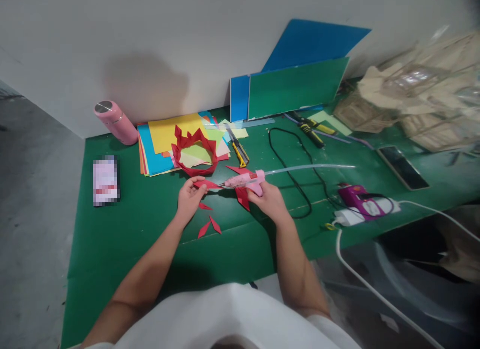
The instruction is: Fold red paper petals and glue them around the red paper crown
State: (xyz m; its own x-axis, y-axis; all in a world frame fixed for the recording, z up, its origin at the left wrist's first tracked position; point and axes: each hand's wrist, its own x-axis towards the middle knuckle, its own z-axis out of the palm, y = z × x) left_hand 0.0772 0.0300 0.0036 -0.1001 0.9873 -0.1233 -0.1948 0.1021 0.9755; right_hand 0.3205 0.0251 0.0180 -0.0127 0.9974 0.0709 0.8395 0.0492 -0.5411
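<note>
Between the fingers of my left hand [191, 200] is a folded red paper piece [208, 184], its tip pointing right. My right hand [270, 201] grips a pink hot glue gun [242, 180], whose nozzle meets the paper piece's right end. A long clear glue stick [311, 168] sticks out of the gun's back. Just beyond my left hand stands a ring of folded red paper [195, 169]. Small red paper diamonds [215, 225] lie below my left hand. More folded red paper [243, 199] rests under the gun, partly hidden by it.
Coloured paper sheets [159, 134] lie behind the ring, with a yellow utility knife [238, 150] beside them. A pink bottle [117, 123] stands at the back left. A black cord [296, 131] loops on the right, near a power strip [382, 207] and a phone [403, 167].
</note>
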